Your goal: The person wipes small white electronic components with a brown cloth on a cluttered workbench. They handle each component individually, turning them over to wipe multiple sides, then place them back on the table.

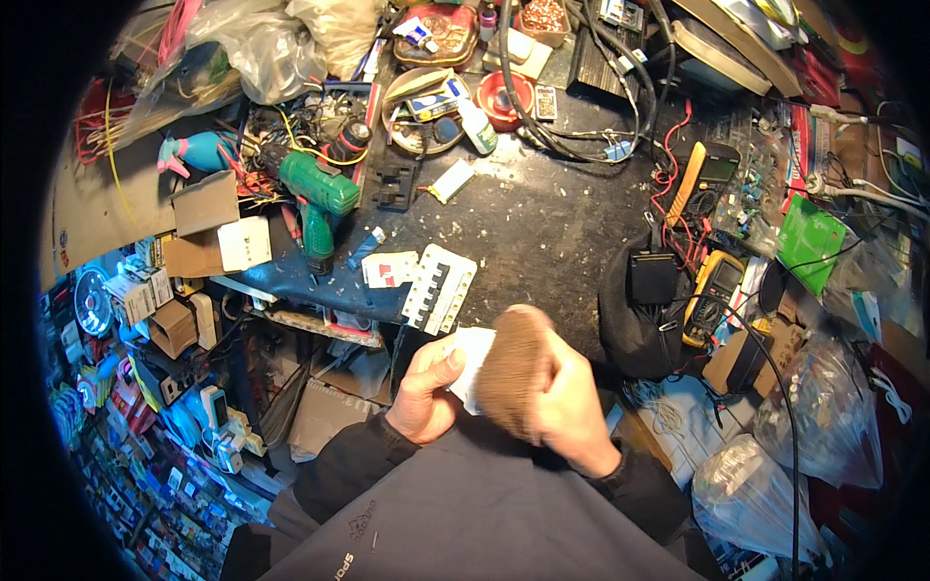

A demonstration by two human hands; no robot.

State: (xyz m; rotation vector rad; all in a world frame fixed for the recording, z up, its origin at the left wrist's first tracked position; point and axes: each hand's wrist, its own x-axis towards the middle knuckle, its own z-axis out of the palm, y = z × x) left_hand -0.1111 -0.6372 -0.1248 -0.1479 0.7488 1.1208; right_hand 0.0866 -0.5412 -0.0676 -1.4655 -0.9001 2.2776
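Close to my body, in front of the bench edge, my left hand (424, 395) pinches a white flat piece (473, 360) between thumb and fingers. My right hand (572, 402) is closed around a brown ribbed cloth (511, 373), pressed against the white piece's right side. The cloth covers part of that piece, so its kind cannot be told. Just beyond my left hand lies a white row of circuit breakers (439, 289) with black levers. A smaller white breaker (390, 269) with red levers sits against its left side.
A green cordless drill (318, 198) lies left on the dark bench (552, 242). At right are a yellow multimeter (715, 295), a black bag (635, 329) and red leads. Behind stand a red bowl (506, 100) and thick black cables (572, 140). Plastic bags (751, 494) lie lower right.
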